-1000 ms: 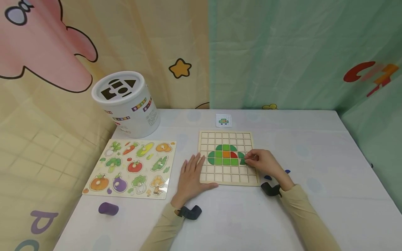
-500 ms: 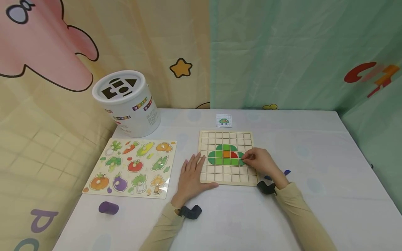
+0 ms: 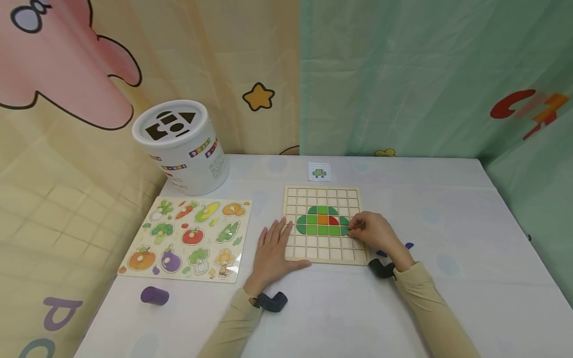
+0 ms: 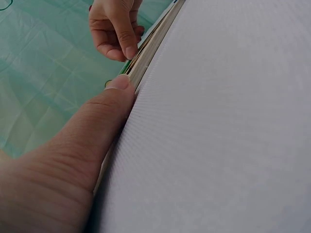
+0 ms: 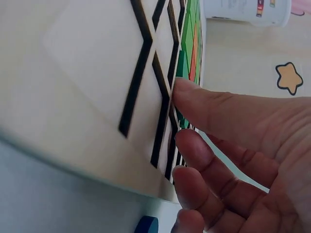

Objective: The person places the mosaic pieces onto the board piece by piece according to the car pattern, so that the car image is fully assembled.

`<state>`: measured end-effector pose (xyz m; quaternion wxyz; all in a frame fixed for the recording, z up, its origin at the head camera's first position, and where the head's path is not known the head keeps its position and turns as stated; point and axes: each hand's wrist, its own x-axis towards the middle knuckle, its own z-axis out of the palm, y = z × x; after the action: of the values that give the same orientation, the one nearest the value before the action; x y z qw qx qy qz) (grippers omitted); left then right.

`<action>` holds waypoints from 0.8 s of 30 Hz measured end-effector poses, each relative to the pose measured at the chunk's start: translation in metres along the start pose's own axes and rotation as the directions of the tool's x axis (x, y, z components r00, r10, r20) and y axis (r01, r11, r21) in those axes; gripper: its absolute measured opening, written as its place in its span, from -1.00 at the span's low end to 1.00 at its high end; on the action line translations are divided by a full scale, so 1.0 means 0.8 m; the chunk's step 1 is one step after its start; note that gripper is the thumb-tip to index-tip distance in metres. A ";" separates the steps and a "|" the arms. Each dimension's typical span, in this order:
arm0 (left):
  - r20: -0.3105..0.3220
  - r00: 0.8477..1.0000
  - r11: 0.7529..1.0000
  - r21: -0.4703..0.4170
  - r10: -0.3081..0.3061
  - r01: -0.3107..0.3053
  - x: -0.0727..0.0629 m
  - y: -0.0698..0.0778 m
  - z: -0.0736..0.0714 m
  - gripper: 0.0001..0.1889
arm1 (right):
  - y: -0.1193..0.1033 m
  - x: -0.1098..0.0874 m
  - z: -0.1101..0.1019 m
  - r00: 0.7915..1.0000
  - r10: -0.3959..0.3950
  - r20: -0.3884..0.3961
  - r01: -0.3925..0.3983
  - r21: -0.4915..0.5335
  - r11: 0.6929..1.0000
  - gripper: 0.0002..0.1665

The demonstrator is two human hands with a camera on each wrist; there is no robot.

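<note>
A wooden grid board lies on the table, with a car-like shape of green, orange and red tiles in its cells. My left hand rests flat along the board's left edge, fingers spread, with its thumb at the near edge. At the shape's right end, my right hand has its fingertips at a dark green quarter-round tile, which sits in a cell. In the right wrist view the thumb touches down beside the green tiles, apart from the loosely bent fingers.
Blue rounded pieces lie right of the board, partly behind the right wrist. A small picture card is beyond it. Leftward are a vegetable puzzle board, a purple cylinder and a white shape-sorter bucket.
My right hand has brought the tilted dark green tile left into its cell, then drawn slightly back to the right. The left hand has stayed still.
</note>
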<state>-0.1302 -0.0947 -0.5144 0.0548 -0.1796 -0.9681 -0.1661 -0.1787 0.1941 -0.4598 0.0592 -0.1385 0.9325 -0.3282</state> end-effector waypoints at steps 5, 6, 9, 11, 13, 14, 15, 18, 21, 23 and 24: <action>0.005 1.000 1.000 0.001 -0.002 0.002 0.001 0.000 0.002 0.18 | 0.004 -0.005 -0.008 0.998 0.058 -0.019 -0.058 0.010 0.998 -0.90; 0.007 1.000 1.000 0.001 -0.003 0.003 0.001 0.000 0.002 0.18 | 0.006 -0.007 -0.011 0.997 0.066 -0.036 -0.066 0.009 0.998 -0.91; 0.009 1.000 1.000 0.004 -0.006 0.006 0.000 0.000 0.001 0.18 | 0.013 -0.012 -0.021 0.992 0.085 -0.092 -0.084 0.008 0.996 -0.92; 0.005 1.000 1.000 0.002 -0.004 0.004 0.000 0.001 0.000 0.18 | 0.019 -0.016 -0.027 0.989 0.081 -0.127 -0.082 -0.009 0.997 -0.92; 0.002 1.000 1.000 -0.002 -0.002 0.002 0.000 0.001 -0.002 0.18 | 0.024 -0.019 -0.032 0.985 0.088 -0.149 -0.093 -0.026 0.995 -0.91; 0.001 1.000 1.000 -0.003 0.000 0.000 0.000 0.001 -0.002 0.17 | 0.028 -0.021 -0.035 0.984 0.089 -0.156 -0.096 -0.034 0.995 -0.90; 0.000 1.000 1.000 -0.006 0.001 -0.001 0.000 0.002 -0.003 0.17 | 0.031 -0.023 -0.037 0.983 0.092 -0.157 -0.099 -0.042 0.994 -0.90; 0.002 1.000 1.000 -0.011 0.000 0.000 0.000 0.002 -0.004 0.17 | 0.038 -0.026 -0.040 0.988 0.097 -0.118 -0.104 -0.054 0.993 -0.90; 0.003 1.000 1.000 -0.012 -0.001 0.001 0.000 0.002 -0.004 0.17 | 0.044 -0.028 -0.041 0.996 0.084 -0.031 -0.086 -0.056 0.995 -0.87; 0.003 1.000 1.000 -0.009 -0.002 0.002 0.000 0.001 -0.004 0.17 | 0.046 -0.030 -0.042 0.998 0.065 0.021 -0.063 -0.053 0.997 -0.83; 0.001 1.000 1.000 -0.007 -0.002 0.002 0.000 0.001 -0.003 0.17 | 0.047 -0.031 -0.042 0.998 0.053 0.038 -0.051 -0.051 0.997 -0.81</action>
<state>-0.1295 -0.0947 -0.5117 0.0535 -0.1790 -0.9676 -0.1696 -0.1701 0.2496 -0.4573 0.0828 -0.1221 0.9423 -0.3004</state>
